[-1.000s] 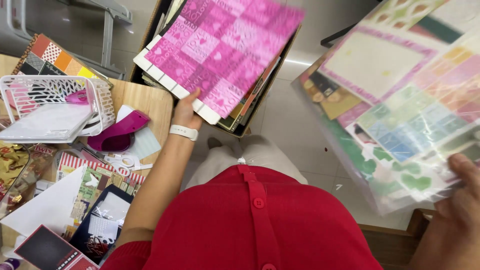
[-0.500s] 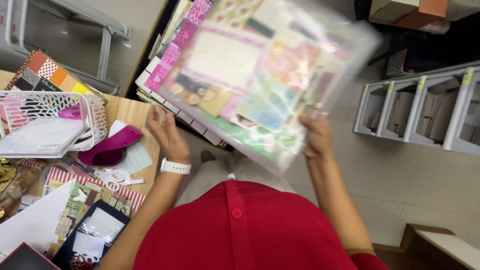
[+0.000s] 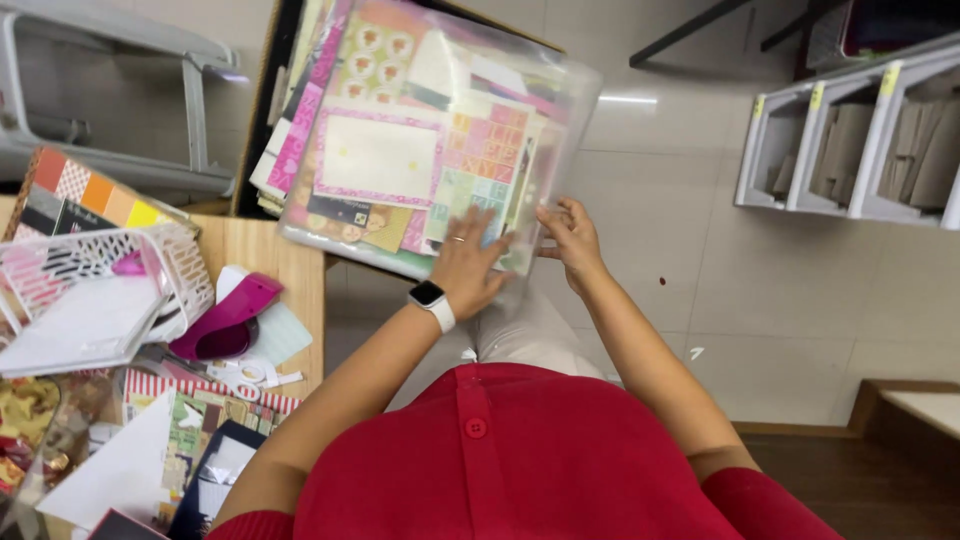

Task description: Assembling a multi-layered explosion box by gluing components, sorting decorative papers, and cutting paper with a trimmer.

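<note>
**Both hands on a clear packet of patterned paper**

Left hand (image 3: 470, 262), watch on the wrist, lies flat with fingers spread on the clear plastic packet (image 3: 420, 150), pressing rather than gripping it. Right hand (image 3: 568, 235) sits at about 3 o'clock of the left, fingers pinching the packet's near corner. The packet rests on a stack of papers in a box (image 3: 262, 110) at 12 o'clock, above the lap. At 9 o'clock, the wooden tabletop (image 3: 290, 270) carries a white wire basket (image 3: 175, 270), a magenta tool (image 3: 225, 315) and scissors (image 3: 245, 375). Grey shelves (image 3: 850, 140) stand at 2 o'clock.
</note>
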